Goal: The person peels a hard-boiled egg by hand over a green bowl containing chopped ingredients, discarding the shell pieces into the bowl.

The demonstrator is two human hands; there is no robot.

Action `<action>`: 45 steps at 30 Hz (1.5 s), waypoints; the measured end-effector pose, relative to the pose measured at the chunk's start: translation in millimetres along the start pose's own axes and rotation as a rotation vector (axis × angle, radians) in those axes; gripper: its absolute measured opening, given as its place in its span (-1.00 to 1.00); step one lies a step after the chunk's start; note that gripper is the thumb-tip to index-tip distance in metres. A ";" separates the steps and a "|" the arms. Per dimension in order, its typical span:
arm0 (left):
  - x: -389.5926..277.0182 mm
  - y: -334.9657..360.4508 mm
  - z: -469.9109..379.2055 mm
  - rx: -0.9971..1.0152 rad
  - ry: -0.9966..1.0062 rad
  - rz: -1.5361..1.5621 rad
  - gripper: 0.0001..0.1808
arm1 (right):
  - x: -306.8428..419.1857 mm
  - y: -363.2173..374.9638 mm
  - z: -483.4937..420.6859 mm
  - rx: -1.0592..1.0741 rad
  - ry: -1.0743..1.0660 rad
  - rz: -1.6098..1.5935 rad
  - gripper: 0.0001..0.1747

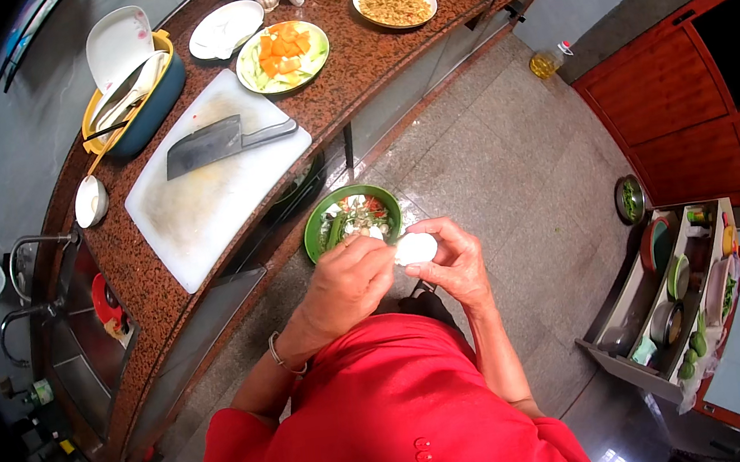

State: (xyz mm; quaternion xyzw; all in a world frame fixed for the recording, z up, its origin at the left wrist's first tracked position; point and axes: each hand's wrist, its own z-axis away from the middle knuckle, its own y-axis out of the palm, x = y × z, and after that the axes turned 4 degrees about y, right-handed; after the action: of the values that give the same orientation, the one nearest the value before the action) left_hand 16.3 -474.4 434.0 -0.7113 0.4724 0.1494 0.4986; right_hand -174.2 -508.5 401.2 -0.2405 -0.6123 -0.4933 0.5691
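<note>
My right hand (452, 262) holds a white, rounded egg (416, 248), apparently a boiled one, between thumb and fingers. The fingertips of my left hand (355, 280) are pinched together at the egg's left side; whether a bit of shell is between them is hidden. Just beyond both hands, a green basin (396, 206) on the floor holds food scraps, with white, red and green pieces. On the counter, a cleaver (210, 146) lies across a white cutting board (205, 222). An oval plate (325, 48) beside the board bears sliced orange and pale green vegetables.
A blue and yellow tub (155, 118) with dishes, a small white bowl (91, 201), a white plate (227, 28) and a plate of shredded food (394, 2) stand on the granite counter (351, 62). An oil bottle (546, 62) stands on the floor; a rack (660, 372) with bowls is at right.
</note>
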 end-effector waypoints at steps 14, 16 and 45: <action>4.8 -3.9 2.3 0.081 0.072 -0.038 -0.78 | 3.3 3.1 3.0 0.007 0.044 0.084 -0.50; 8.1 -3.2 4.7 0.122 0.109 -0.091 -0.77 | 4.5 1.0 3.6 0.032 0.067 0.108 -0.51; 5.5 8.5 0.3 -0.005 -0.061 -0.010 -0.78 | 3.7 -1.4 -0.6 -0.004 0.049 0.105 -0.50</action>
State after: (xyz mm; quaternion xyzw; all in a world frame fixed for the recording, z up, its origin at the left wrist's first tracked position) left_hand 12.2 -477.5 425.3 -0.7100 0.4531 0.1695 0.5117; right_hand -176.0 -510.5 404.1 -0.2613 -0.5836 -0.4699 0.6086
